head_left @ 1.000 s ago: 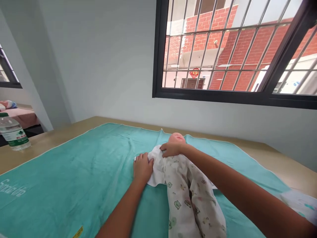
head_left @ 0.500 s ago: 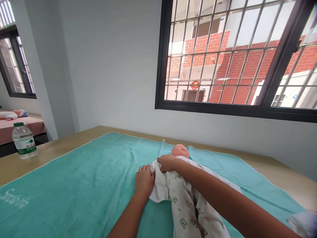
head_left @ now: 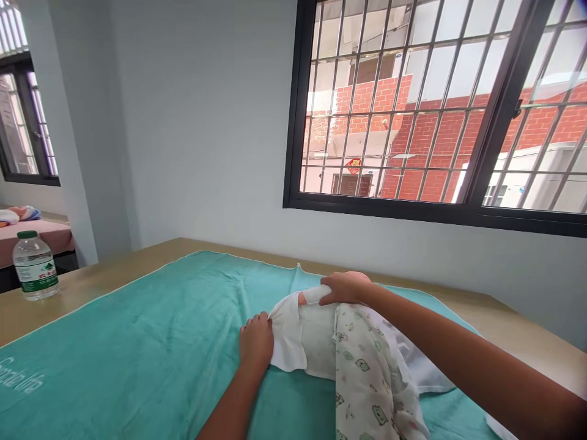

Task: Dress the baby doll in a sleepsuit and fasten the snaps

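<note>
A baby doll lies on a teal blanket [head_left: 174, 330], its head [head_left: 359, 277] mostly hidden behind my right hand. Over its body are white baby clothes [head_left: 316, 342] and a cloth printed with small green and brown figures [head_left: 367, 366]. My left hand [head_left: 257, 339] is closed on the left edge of the white cloth, pulling it into creases. My right hand [head_left: 343, 288] grips a white fold by the doll's shoulder, just in front of the head. Between the hands a small pink patch of the doll [head_left: 301, 298] shows.
A clear water bottle with a green cap [head_left: 35, 266] stands on the wooden tabletop [head_left: 96, 278] at the left. Behind the table rises a grey wall with a barred window [head_left: 389, 110]. More white cloth [head_left: 498, 428] lies at the lower right.
My right hand has moved right, from the white cloth beside my left hand to the doll's shoulder. The white cloth is now spread between the hands, and the printed cloth has shifted right.
</note>
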`<state>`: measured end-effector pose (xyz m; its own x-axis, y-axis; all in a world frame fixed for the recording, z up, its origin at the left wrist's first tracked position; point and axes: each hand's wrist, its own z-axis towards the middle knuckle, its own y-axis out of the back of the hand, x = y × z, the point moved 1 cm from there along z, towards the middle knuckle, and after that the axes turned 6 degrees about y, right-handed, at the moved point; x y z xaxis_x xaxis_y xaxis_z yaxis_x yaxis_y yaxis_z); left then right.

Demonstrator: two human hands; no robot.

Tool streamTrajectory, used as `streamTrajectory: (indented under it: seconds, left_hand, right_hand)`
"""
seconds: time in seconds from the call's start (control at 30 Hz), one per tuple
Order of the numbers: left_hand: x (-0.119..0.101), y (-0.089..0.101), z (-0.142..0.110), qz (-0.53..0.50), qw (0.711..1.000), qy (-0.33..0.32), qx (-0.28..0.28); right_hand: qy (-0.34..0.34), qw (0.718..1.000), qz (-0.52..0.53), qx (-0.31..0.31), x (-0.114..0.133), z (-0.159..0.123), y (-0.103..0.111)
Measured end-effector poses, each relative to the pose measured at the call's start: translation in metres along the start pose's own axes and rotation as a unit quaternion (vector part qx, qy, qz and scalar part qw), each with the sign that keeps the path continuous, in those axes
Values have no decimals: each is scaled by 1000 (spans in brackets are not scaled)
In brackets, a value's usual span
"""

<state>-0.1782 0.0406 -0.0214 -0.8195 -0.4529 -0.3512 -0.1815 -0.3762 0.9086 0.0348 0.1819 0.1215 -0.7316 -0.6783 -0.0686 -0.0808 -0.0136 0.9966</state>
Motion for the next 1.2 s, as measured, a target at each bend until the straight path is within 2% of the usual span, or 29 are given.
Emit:
streamTrajectory:
  seconds: [0.33, 0.43, 0.6, 0.7, 0.77, 0.83, 0.9, 1.0, 1.07, 1.1, 1.2]
  left_hand:
    - [-1, 6, -2, -23, 999, 29, -5]
    - [0, 5, 1, -92, 994, 53, -15]
    - [7, 7, 5, -276, 955, 101, -49]
    - [10, 6, 7, -336, 934, 104, -67]
    - [11, 4, 7, -373, 919, 103, -76]
    - [11, 4, 7, -409, 903, 104, -80]
    - [9, 4, 7, -443, 887, 107, -75]
    - [5, 6, 4, -468, 874, 115, -61]
    - [2, 8, 0, -439, 889, 109, -72]
    - [-1, 9, -3, -412, 903, 92, -83]
    - [-21, 15, -16, -336, 935, -7, -114]
  right_hand:
    - [17, 990, 122, -64, -5, -18, 16]
    - [10, 994, 97, -56, 12, -18, 9]
    - [144, 981, 128, -30, 62, -4, -21]
    - [145, 964, 210, -79, 71, -1, -29]
    - [100, 949, 265, -137, 55, -8, -32]
    - [43, 935, 294, -194, 19, -24, -43]
    - [-24, 909, 321, -263, -28, -49, -65]
    - [-151, 889, 289, -322, -98, -94, -112]
    - [-206, 883, 263, -329, -129, -120, -138]
    - [-217, 888, 263, -309, -138, -129, -147]
    - [-269, 897, 253, -244, -148, -141, -155]
